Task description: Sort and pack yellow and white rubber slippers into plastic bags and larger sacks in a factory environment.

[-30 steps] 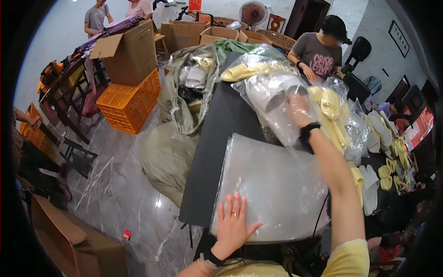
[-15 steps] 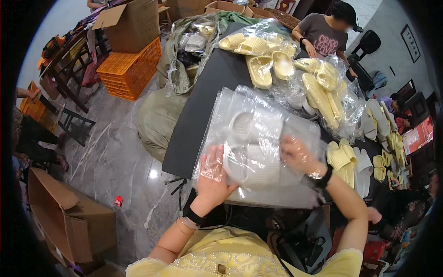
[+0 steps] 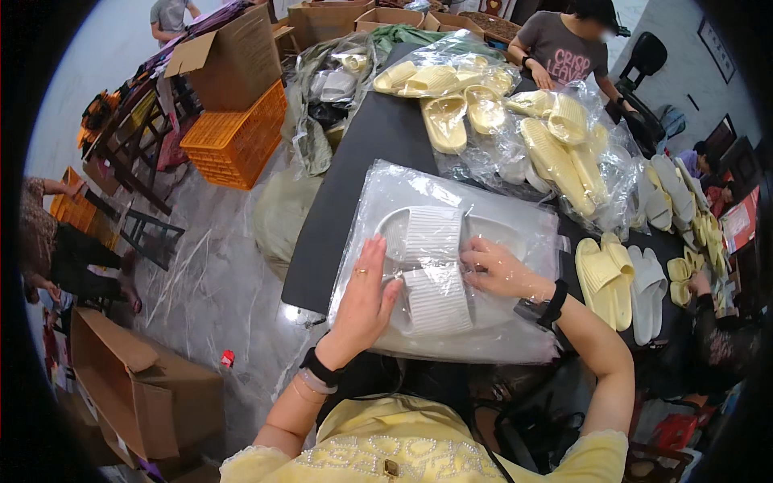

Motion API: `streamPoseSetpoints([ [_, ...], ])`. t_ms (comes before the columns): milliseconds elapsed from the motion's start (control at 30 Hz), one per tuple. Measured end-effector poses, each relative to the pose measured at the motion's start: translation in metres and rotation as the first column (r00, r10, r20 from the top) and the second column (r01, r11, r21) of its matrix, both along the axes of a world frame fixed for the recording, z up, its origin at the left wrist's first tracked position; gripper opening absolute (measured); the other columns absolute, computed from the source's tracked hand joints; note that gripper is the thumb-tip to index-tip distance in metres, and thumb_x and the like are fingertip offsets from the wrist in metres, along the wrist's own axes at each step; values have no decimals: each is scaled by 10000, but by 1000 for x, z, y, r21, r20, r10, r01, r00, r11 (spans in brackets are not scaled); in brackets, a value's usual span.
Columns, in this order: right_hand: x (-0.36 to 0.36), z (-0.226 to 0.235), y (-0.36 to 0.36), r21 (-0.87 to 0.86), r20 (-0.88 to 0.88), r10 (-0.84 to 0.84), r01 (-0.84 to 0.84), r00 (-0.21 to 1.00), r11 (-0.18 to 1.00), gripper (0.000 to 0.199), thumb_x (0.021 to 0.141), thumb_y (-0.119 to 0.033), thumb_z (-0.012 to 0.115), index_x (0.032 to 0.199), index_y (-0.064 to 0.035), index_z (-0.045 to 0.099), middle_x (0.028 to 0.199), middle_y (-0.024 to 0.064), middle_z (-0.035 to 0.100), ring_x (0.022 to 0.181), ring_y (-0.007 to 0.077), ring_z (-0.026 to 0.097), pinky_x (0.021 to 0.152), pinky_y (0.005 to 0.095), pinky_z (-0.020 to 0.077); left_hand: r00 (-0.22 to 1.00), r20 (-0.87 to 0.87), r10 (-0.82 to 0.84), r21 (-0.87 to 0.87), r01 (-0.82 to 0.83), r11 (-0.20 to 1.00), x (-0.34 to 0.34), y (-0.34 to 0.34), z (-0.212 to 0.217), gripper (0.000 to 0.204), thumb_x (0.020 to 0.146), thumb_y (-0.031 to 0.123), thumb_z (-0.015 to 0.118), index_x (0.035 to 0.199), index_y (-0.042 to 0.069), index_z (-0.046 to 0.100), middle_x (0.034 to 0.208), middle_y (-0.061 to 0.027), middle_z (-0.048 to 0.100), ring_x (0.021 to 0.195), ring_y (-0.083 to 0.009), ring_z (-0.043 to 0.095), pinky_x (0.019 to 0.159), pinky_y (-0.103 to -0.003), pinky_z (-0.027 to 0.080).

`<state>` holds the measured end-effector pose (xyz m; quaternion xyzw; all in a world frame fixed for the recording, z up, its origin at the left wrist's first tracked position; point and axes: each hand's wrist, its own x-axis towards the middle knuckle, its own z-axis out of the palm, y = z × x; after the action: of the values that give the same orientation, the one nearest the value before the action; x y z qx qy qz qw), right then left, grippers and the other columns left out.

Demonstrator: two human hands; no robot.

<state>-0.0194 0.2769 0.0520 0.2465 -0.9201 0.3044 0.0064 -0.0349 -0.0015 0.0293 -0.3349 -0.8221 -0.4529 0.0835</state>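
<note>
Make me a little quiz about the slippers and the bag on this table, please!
1. True or false: the white slippers lie inside the clear plastic bag.
2. Which hand lies flat on the bag's left part? A) left B) right
3. Fill in: the loose slippers just right of the bag are pale ______.

Key: 1 true. 2 A; the right hand presses the bag beside the slippers. 3 yellow.
</note>
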Motion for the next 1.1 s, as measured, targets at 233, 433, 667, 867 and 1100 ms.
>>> streamPoseSetpoints([
  [233,3,2,3,181,-13,-58,60,998,982,197,780,-184,598,918,-50,552,934,127,532,891,319,552,743,414,436,979,187,78,-57,-68,996,-11,5,-32,617,967,301,333,1430,-47,120,1469,-236,217,1353,-381,231,1101,-467,167],
  [433,49,8,84,361,-49,-324,319,945,876,201,751,-145,580,935,-62,579,904,114,572,827,330,572,708,433,437,993,-69,95,-453,-116,884,-11,14,-40,733,906,474,466,1399,-31,271,1461,-247,232,1353,-392,225,1097,-463,180],
  [667,173,91,142,404,-492,-666,824,561,396,242,740,-87,567,975,-35,596,963,156,585,837,350,563,731,389,443,983,-157,92,-481,-158,862,-2,23,-28,937,739,586,628,1384,-18,317,1441,-280,246,1342,-413,237,1081,-495,198],
  [867,158,160,64,-183,-151,-857,838,492,514,376,808,-30,540,1176,42,521,1091,73,608,1001,148,555,903,287,420,975,-196,104,-456,-184,871,1,21,-29,938,744,584,627,1396,-7,301,1450,-273,232,1349,-408,227,1082,-484,205],
  [1100,29,58,-85,-114,66,-373,379,925,919,313,770,-209,569,948,49,563,957,245,573,842,379,585,739,434,479,995,78,-68,-210,83,974,-1,-11,-86,671,819,420,597,1315,2,427,1311,-237,448,1259,-397,368,1081,-465,236],
])
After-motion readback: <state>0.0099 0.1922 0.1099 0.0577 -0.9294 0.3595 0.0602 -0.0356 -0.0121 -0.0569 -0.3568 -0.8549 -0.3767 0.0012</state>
